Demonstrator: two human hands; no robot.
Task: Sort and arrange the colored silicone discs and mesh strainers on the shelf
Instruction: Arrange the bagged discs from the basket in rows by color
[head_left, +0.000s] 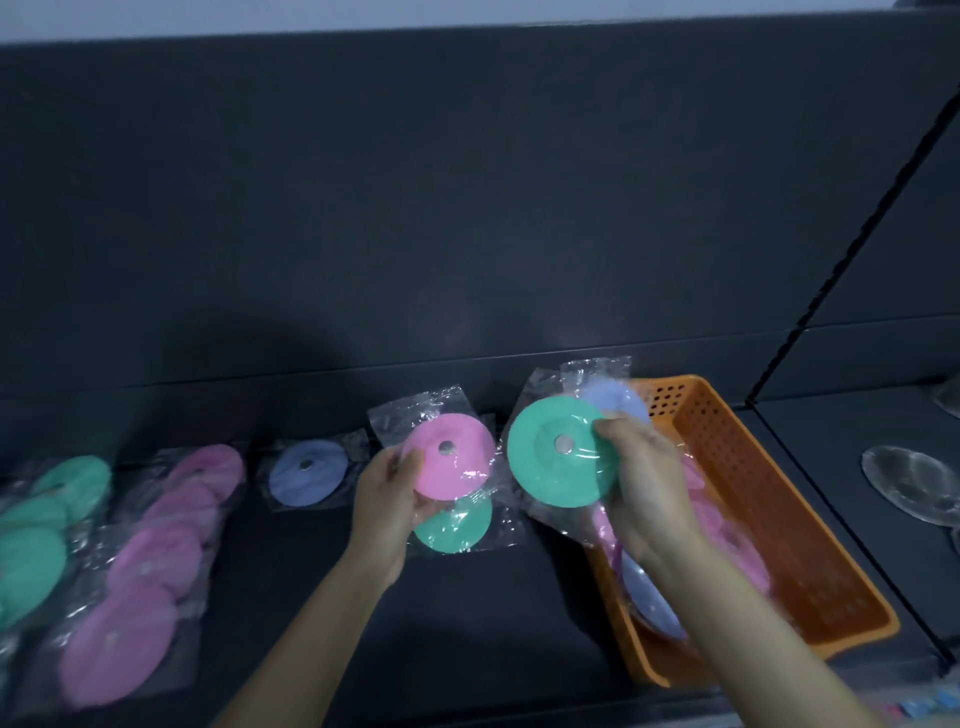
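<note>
— What does our left hand (384, 499) hold?
— Its grip pinches the bagged pink disc (447, 462) above the shelf (311, 597), fingers pointing up.
— Our right hand (644, 483)?
— Grip closed on the bagged green disc (556, 457), held upright beside the orange basket (753, 467).

One view is supplied, recorded by a wide-angle camera worn on the head. The shelf (493, 623) is viewed forward and downward at close range, its back panel (467, 208) filling the upper half. The left hand (384, 499) and right hand (644, 483) are framed low, near centre.
</note>
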